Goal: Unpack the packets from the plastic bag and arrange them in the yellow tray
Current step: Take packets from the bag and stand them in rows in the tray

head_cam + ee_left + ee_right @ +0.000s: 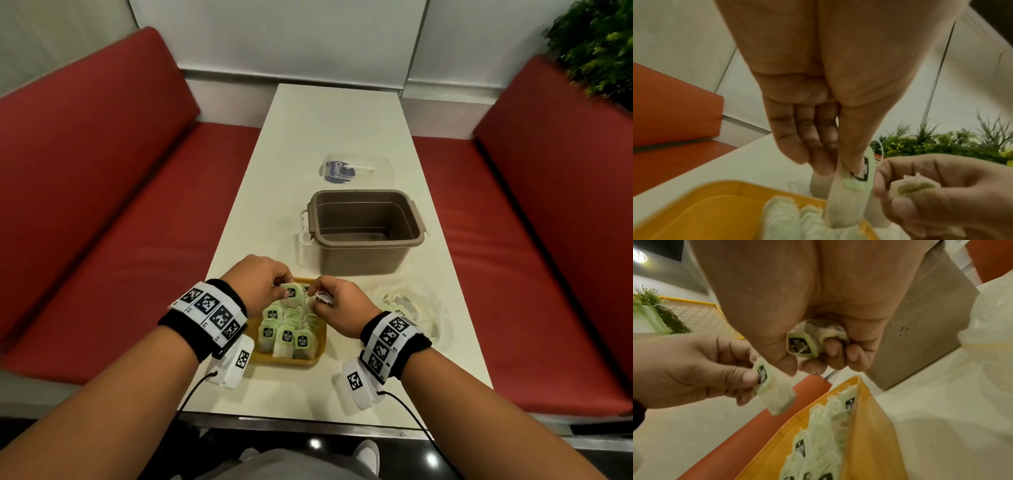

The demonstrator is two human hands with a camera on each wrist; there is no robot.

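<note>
The yellow tray (291, 362) lies near the table's front edge with several pale green tea packets (286, 337) in rows. Above its far end my left hand (282, 291) pinches one packet (846, 203) between thumb and fingers, so it hangs down over the tray (705, 211). My right hand (317, 295), close beside it, curls round a second, crumpled packet (803, 344) in its palm, and its thumb and forefinger touch the top of the left hand's packet (777, 394). The clear plastic bag (411, 308) lies flat to the right of the tray.
A brown open tub (364, 226) with side clips stands just beyond the tray, its clear lid (356, 169) farther back. Red bench seats run along both sides of the narrow white table (308, 137). Green plants (596, 44) are at the far right.
</note>
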